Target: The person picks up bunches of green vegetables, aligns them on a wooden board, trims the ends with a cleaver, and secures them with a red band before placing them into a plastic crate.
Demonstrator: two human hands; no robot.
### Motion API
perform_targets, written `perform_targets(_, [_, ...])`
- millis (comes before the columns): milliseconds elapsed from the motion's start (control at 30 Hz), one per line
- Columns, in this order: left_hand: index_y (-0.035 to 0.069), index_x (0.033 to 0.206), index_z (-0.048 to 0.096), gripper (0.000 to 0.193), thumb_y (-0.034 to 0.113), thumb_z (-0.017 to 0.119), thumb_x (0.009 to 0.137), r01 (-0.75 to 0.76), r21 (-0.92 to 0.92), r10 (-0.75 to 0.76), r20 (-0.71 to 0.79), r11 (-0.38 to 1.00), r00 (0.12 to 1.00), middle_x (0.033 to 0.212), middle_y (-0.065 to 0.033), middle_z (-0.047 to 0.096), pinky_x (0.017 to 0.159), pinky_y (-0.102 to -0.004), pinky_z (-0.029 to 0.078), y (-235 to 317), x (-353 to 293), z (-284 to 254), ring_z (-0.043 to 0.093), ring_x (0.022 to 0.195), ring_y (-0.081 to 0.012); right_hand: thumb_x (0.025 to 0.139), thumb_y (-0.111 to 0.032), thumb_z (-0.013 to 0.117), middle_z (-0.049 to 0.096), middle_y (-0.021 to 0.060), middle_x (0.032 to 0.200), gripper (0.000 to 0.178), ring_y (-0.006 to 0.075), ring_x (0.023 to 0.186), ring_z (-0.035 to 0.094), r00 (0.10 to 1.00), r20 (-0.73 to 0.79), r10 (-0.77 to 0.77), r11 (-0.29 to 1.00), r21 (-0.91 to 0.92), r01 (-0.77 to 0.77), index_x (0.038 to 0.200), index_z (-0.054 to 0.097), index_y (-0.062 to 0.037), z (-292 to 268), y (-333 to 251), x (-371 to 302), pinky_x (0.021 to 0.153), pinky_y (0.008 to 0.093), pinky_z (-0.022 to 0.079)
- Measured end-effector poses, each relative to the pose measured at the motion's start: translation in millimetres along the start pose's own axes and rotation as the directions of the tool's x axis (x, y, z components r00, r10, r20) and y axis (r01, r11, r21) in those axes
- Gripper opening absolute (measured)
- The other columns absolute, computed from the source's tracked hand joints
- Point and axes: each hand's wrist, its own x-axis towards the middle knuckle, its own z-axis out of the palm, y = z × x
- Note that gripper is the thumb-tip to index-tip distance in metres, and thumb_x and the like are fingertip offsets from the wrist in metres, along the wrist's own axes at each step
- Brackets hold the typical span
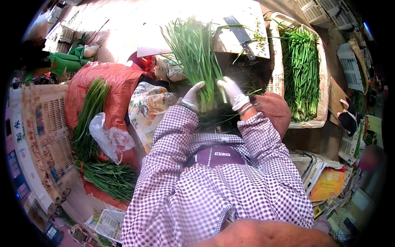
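Observation:
A thick bunch of long green chives [195,53] stands between my hands, its leaves fanning up over the near edge of a white board [257,20]. My left hand [191,98], in a white glove, is closed around the left side of the bunch near its pale lower ends. My right hand [233,94], also gloved, pinches a few stalks at the bunch's right edge. On the board to the right of the leaves lies a cleaver [238,33], its dark handle toward me. Loose chive scraps are scattered around it.
At right stands a white crate [279,74] filled with chives. More chive bundles [91,115] rest at left on a red sack [121,82], beside a clear plastic bag [109,138]. A patterned sack [150,107] sits by my left forearm. Plastic crates [53,123] line the far left.

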Motion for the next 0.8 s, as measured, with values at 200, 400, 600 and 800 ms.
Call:
perform_targets(200, [0.003, 0.118, 0.057, 0.042, 0.026, 0.060, 0.084, 0.029, -0.115, -0.020, 0.084, 0.993, 0.996, 0.114, -0.0159, 0.063, 0.092, -0.0500, 0.047, -6, 0, 10, 0.060, 0.103, -0.0330, 0.093, -0.021, 0.056, 0.061, 0.0069, 0.109, 0.039, 0.0151, 0.096, 0.059, 0.996, 0.087, -0.028, 0.968, 0.251, 0.005, 0.123, 0.050, 0.0031, 15, -2, -25, 0.085, 0.0272, 0.047])
perform_targets(400, [0.002, 0.127, 0.052, 0.056, 0.032, 0.060, 0.081, 0.055, -0.076, -0.016, 0.436, 0.996, 0.900, 0.119, -0.0192, 0.060, 0.092, -0.0543, 0.047, -2, -20, 37, 0.059, 0.108, -0.0347, 0.088, -0.005, 0.051, 0.063, 0.0021, 0.100, 0.032, 0.0105, 0.089, 0.059, 0.999, 0.031, -0.026, 0.999, 0.024, 0.025, 0.120, 0.057, -0.0019, 6, -36, -38, 0.073, 0.0251, 0.048])
perform_targets(600, [0.004, 0.126, 0.054, 0.057, 0.039, 0.058, 0.081, -0.060, -0.223, 0.141, 0.369, 0.973, 0.919, 0.124, -0.0163, 0.058, 0.094, -0.0532, 0.046, -9, -1, 17, 0.058, 0.109, -0.0348, 0.091, -0.018, 0.050, 0.054, 0.0192, 0.128, 0.043, 0.0270, 0.121, 0.048, 0.895, -0.086, -0.438, 0.776, -0.538, 0.328, 0.130, 0.050, 0.0005, 10, 19, -8, 0.106, 0.0312, 0.032])
perform_targets(800, [0.003, 0.127, 0.053, 0.060, 0.040, 0.057, 0.080, -0.127, -0.211, 0.204, 0.398, 0.969, 0.894, 0.124, -0.0171, 0.058, 0.097, -0.0535, 0.044, -9, -4, 23, 0.057, 0.111, -0.0355, 0.097, -0.026, 0.048, 0.050, 0.0143, 0.134, 0.047, 0.0230, 0.127, 0.043, 0.923, -0.001, -0.385, 0.917, 0.110, 0.383, 0.133, 0.045, 0.0033, 11, -7, -32, 0.108, 0.0292, 0.029])
